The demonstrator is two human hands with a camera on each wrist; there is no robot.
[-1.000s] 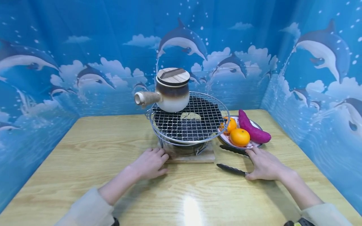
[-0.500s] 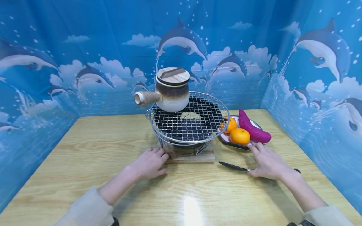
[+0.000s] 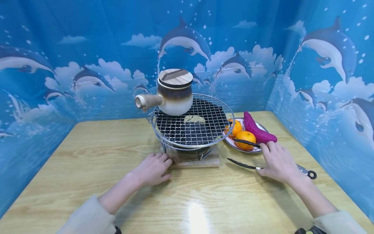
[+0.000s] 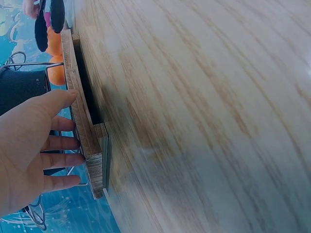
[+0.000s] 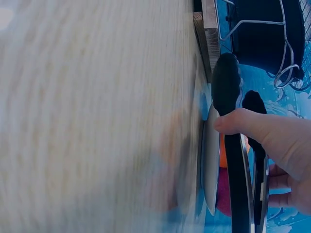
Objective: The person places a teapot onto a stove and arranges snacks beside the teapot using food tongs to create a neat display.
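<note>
My right hand (image 3: 279,162) grips black-and-silver tongs (image 3: 245,165), thumb on one arm and fingers on the other. Their arms stand spread apart; in the head view the upper tip crosses in front of the nearer orange fruit (image 3: 246,136). That fruit lies with another orange fruit (image 3: 237,127) and a purple sweet potato (image 3: 256,130) on a patterned plate (image 3: 229,141). In the right wrist view the tongs (image 5: 238,189) appear above the table. My left hand (image 3: 153,169) rests at the wooden board (image 3: 198,163) under the grill; its fingers (image 4: 60,143) are extended along the board's edge in the left wrist view.
A round wire grill mesh (image 3: 204,130) sits over a dark stove on the board. A clay pot (image 3: 176,100) with a wooden lid (image 3: 176,77) and a side handle (image 3: 149,101) stands on the mesh. A blue dolphin curtain (image 3: 111,48) encloses the table (image 3: 105,143).
My right hand has raised the tongs from near the table, bringing their upper tip from below the plate to in front of the fruit. The left hand stays put; the head view shifts slightly.
</note>
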